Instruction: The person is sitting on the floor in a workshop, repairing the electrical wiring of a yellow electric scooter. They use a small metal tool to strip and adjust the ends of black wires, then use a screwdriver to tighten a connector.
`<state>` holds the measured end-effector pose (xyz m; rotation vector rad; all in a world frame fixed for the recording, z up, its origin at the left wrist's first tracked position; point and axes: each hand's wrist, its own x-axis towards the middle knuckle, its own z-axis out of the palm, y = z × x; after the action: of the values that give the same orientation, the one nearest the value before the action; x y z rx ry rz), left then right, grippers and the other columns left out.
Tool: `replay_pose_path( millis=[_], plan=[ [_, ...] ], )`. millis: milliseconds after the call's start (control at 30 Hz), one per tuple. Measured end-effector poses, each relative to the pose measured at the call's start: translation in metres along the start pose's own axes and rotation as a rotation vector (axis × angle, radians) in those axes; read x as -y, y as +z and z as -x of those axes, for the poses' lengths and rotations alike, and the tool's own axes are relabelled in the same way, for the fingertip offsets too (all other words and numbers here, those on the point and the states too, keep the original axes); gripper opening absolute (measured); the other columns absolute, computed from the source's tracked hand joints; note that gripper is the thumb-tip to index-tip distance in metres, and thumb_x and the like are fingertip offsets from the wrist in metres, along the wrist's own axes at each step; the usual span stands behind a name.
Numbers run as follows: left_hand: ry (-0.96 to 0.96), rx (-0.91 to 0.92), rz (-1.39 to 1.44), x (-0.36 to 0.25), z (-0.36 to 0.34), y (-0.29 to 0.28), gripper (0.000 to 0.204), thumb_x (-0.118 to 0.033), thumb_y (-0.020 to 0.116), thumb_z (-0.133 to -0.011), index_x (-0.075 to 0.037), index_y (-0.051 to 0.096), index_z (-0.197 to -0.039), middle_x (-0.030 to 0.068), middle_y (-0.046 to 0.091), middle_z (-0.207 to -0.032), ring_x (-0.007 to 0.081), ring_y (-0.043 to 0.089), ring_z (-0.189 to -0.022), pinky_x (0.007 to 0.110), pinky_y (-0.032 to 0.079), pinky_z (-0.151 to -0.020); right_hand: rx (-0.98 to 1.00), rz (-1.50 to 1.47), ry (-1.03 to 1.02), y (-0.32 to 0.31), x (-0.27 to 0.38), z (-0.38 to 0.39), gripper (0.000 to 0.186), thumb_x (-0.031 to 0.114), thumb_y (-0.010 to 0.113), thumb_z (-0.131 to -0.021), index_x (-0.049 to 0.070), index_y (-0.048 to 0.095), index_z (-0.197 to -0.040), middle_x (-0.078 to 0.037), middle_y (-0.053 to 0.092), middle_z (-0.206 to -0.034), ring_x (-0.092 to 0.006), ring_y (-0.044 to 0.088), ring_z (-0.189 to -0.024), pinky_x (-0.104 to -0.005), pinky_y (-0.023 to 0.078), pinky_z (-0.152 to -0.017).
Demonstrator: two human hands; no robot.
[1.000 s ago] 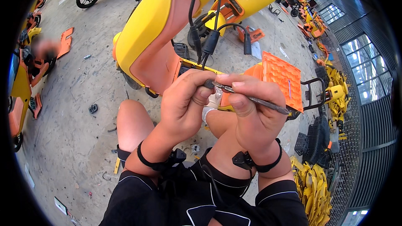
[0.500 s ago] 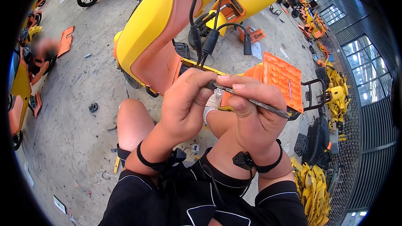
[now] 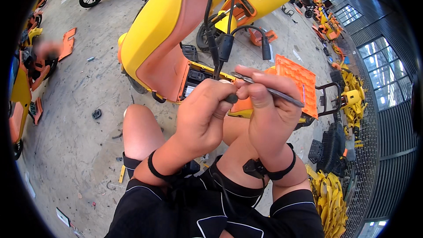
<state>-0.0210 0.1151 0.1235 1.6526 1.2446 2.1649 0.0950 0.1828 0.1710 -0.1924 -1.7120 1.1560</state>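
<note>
Left grip (image 3: 202, 117) pinching dark piece (image 3: 231, 98), right grip (image 3: 274, 123) holding metal rod (image 3: 284, 96); cables (image 3: 225, 47) hanging before yellow scooter (image 3: 154, 28)

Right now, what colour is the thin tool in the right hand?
The tool is grey with a metallic look; the head view shows it best.

The tool (image 3: 285, 97) is slim, of metal, and lies slanted in the right grip (image 3: 274, 121); the dark piece (image 3: 231, 98) sticks out of the left grip (image 3: 202, 117).
</note>
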Motion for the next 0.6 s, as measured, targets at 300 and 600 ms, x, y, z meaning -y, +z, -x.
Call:
replay_pose_path(
  millis=[300, 600],
  plan=[
    [-0.143, 0.003, 0.262, 0.004, 0.001, -0.006, 0.018, -0.006, 0.055, -0.099, 0.003, 0.062, -0.112, 0.0119, 0.064, -0.094, 0.0221, 0.061, -0.079, 0.031, 0.048, -0.07, 0.105, -0.021, -0.063, 0.0, 0.006, 0.0, 0.02, 0.005, 0.068, -0.094, -0.002, 0.058, -0.111, -0.024, 0.069, -0.114, -0.0238, 0.07, -0.095, -0.0354, 0.058, -0.085],
    [-0.15, 0.0, 0.252, 0.006, 0.002, -0.008, 0.018, -0.006, 0.056, -0.098, 0.003, 0.063, -0.112, 0.0119, 0.063, -0.093, 0.0203, 0.057, -0.075, 0.03, 0.046, -0.067, 0.178, 0.002, -0.087, -0.003, 0.009, -0.002, 0.021, 0.006, 0.068, -0.094, -0.001, 0.058, -0.11, -0.024, 0.069, -0.113, -0.0247, 0.069, -0.097, -0.0363, 0.057, -0.085]
  ],
)
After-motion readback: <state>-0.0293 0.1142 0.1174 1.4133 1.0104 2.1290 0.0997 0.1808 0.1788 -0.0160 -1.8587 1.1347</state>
